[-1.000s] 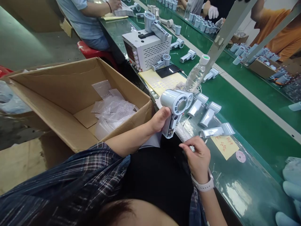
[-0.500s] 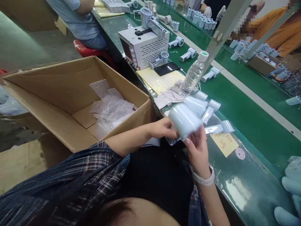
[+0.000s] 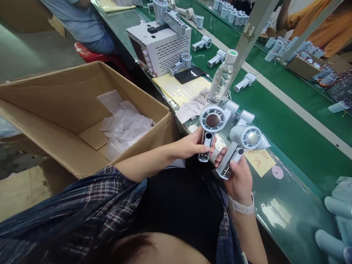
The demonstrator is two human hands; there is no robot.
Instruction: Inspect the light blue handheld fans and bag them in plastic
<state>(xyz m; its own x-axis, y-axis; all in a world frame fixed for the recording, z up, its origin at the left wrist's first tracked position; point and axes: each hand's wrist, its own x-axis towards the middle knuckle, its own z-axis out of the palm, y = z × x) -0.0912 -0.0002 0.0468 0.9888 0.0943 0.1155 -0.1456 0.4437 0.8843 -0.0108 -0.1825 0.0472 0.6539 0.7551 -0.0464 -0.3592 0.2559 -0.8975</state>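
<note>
My left hand [image 3: 195, 146] is closed around the handle of a pale blue handheld fan [image 3: 205, 110], whose round vented head faces me with a dark metallic centre. In my right hand [image 3: 239, 179] is a second handheld fan [image 3: 237, 135], tilted to the right, with a silvery disc in its head. Both handles show a dark round spot and an open strip with what look like circuit parts. Just beyond the two fans, several similar fans [image 3: 246, 116] lie on the green bench, partly covered by the ones I hold.
To my left stands a big cardboard box [image 3: 90, 79] with bubble-wrap bags [image 3: 128, 126] inside. A water bottle [image 3: 220, 82], a phone [image 3: 189, 74] and a white bench instrument [image 3: 165, 47] stand along the bench. A yellow note [image 3: 261, 163] lies beyond my right hand. Other people sit nearby.
The two fans, held close together and blurred before, are now apart and upright, one in each hand, with their heads turned toward me. The view has shifted slightly.
</note>
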